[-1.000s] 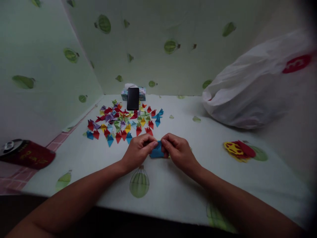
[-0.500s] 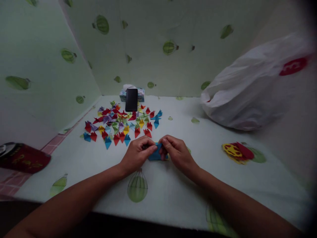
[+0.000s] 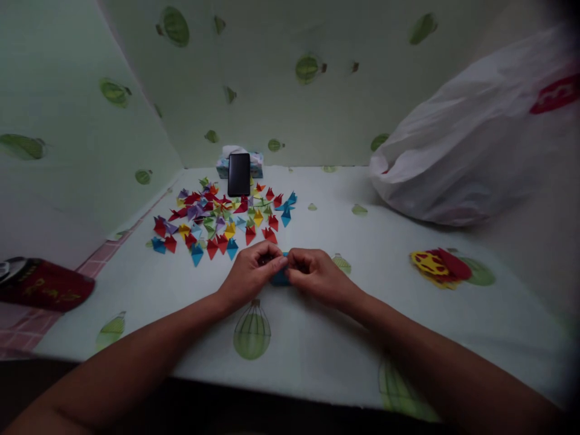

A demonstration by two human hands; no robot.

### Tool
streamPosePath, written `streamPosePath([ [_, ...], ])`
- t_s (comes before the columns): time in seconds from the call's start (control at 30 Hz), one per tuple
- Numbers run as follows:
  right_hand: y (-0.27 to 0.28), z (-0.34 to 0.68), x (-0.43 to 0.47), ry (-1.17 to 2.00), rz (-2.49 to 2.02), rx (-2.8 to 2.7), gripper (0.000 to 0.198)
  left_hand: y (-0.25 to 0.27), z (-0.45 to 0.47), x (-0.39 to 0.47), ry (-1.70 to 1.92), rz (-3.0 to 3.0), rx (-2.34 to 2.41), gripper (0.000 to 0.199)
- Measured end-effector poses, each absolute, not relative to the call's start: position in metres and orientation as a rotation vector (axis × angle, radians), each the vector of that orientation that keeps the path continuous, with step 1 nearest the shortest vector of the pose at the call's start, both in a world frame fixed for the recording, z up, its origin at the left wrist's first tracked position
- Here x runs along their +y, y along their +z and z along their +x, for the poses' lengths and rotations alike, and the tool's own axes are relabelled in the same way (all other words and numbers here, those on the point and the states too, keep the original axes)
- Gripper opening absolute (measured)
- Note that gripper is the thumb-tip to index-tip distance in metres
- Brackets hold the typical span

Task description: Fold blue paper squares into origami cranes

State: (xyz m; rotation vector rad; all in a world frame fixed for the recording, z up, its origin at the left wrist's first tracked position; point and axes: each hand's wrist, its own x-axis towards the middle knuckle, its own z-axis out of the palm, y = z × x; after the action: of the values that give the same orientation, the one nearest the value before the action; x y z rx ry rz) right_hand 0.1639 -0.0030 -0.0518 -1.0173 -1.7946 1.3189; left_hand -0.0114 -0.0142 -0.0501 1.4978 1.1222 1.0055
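A small piece of blue paper (image 3: 280, 278) is held low over the table between my two hands, and fingers cover most of it. My left hand (image 3: 252, 269) pinches its left side with thumb and fingertips. From the other side my right hand (image 3: 321, 275) is closed on the paper, its fingertips close to the left thumb. Just beyond the hands lies a spread of folded paper figures (image 3: 222, 243) in red, blue, yellow, green and purple.
A black phone (image 3: 238, 174) leans on a tissue box (image 3: 257, 164) at the back. A dark red can (image 3: 48, 284) is at the left edge. On the right are a large white plastic bag (image 3: 453, 151) and yellow and red cut-out pieces (image 3: 428, 263).
My right hand has shifted slightly left, closer to my left hand, and its fingers have curled over the blue paper. Less of the paper shows. The camera view has moved a little.
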Motion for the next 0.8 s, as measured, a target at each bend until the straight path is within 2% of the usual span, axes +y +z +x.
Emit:
streamPosePath([
  [0.4,-0.0519,0.1654,-0.0028,1.417,-0.985,-1.661,0.016,-0.0567,-0.0112,-0.0123,1.102,1.327,1.109,0.026],
  [0.57,-0.0536,0.1651,-0.0046,1.298,-1.030,-1.660,0.018,-0.0551,-0.0115,-0.0127,1.039,1.347,1.053,0.024],
  [0.8,-0.0585,0.1646,-0.0039,1.544,-0.900,-1.487,0.030,-0.0513,-0.0126,-0.0122,1.071,1.296,1.061,0.024],
])
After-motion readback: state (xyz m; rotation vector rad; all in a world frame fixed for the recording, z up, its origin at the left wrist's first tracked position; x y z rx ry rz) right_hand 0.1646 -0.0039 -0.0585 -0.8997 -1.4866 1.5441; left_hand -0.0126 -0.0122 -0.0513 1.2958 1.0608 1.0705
